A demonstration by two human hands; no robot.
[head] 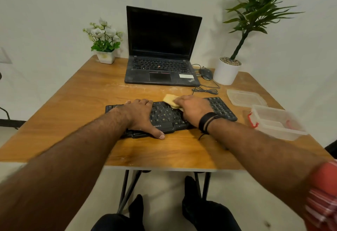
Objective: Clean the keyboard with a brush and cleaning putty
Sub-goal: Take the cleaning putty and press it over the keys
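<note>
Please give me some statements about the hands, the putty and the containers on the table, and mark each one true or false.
1. The right hand presses yellow putty on the keyboard. True.
2. The left hand holds a brush. False: it lies flat on the keyboard, steadying it.
3. The laptop screen is dark. True.
4. The clear plastic container has its lid on. False: the lid lies beside it.
</note>
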